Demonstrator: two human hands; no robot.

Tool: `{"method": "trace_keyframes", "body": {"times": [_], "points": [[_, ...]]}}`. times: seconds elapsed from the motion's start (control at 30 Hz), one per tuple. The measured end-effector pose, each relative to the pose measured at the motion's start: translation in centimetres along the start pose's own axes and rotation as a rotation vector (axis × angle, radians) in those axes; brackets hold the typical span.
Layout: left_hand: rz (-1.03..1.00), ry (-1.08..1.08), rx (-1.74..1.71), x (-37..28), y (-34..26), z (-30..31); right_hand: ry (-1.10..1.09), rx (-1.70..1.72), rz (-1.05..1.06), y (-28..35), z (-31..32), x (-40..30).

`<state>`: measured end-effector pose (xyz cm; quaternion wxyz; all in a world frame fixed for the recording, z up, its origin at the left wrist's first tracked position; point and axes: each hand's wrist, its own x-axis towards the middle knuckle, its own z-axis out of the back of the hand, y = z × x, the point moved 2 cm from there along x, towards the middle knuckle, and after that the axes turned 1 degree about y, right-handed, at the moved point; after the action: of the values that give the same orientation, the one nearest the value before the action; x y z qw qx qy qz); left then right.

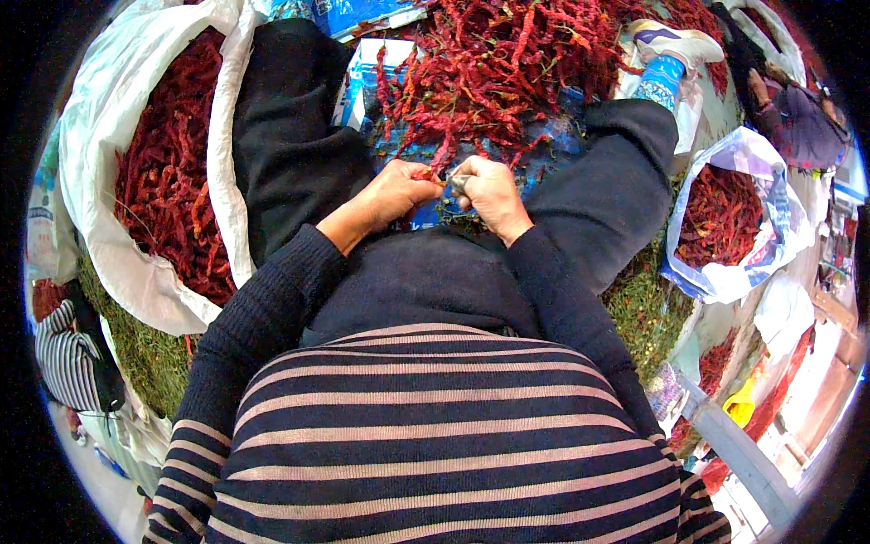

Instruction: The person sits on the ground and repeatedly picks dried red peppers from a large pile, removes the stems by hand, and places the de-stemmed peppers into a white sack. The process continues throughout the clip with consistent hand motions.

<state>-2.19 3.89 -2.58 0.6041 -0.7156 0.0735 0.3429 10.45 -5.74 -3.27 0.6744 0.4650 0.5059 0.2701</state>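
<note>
Between my knees a large heap of dried red chili peppers (503, 61) lies on blue plastic sheeting (537, 136). My left hand (394, 194), at the near edge of the heap, has its fingers closed on a dried red chili pepper (424, 174). Close beside it, my right hand (491, 194) is pinched near the pepper's end, with something small and greyish (460, 182) at its fingertips; what that is cannot be told. Green stem bits (462, 216) lie just below the hands.
A white sack (102, 170) of red chilies stands open at the left. At the right is a smaller white and blue bag (788, 231) of chilies. Green stems (646, 306) cover the ground on both sides. Other people (802, 122) are at the upper right and far left.
</note>
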Motion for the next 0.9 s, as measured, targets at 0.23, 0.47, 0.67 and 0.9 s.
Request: {"method": "trace_keyframes", "body": {"times": [0.23, 0.47, 0.67, 0.9], "points": [[-0.014, 0.035, 0.056, -0.2, -0.6, 0.7, 0.0, 0.118, -0.091, 1.2, -0.1, -0.5], [-0.142, 0.06, 0.131, 0.1, -0.3, 0.6, -0.004, -0.253, 0.082, 0.7, 0.1, 0.3], [-0.267, 0.151, -0.002, -0.8, -3.5, -1.3, -0.005, -0.561, 0.345, -1.8, 1.3, 0.3], [-0.114, -0.181, -0.304, 0.1, -1.2, 1.1, -0.199, -1.028, 0.241, -1.0, 1.8, -1.1]]}}
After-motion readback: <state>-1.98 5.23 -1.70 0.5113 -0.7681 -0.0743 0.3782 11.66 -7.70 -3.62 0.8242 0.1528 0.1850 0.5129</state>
